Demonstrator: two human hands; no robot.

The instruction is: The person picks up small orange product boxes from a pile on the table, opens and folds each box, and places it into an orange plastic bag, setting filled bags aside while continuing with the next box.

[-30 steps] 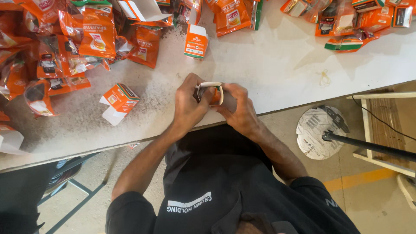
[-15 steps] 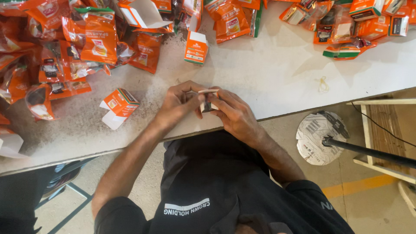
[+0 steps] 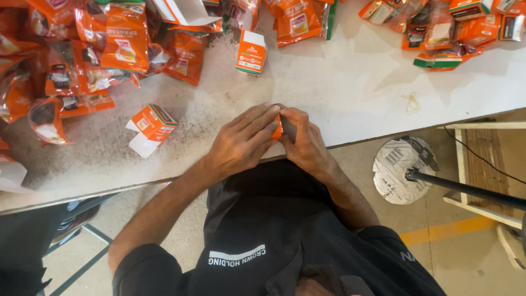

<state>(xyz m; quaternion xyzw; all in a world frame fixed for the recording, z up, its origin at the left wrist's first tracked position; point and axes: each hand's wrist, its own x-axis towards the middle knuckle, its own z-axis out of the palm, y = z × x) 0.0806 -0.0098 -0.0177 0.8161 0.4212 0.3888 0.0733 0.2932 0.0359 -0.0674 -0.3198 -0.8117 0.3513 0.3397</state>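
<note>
Both hands wrapped tight around a small orange box [image 3: 278, 129] at the near table edge!

Left hand [image 3: 241, 141] and right hand [image 3: 307, 143] close over it, nearly hiding it. An open box [image 3: 150, 127] lies left on the white table [image 3: 350, 93], an upright box [image 3: 251, 52] beyond, orange packets [image 3: 118, 38] heaped behind.

Your left hand [image 3: 241, 143]: bare, no glove, no ring or watch showing. Your right hand [image 3: 304, 143]: same, bare. Forearms uncovered to above elbow. You wear black short-sleeved shirt [image 3: 285, 235], lower centre of frame; white bar and white lettering on chest; small white mark on sleeve at lower right.
</note>
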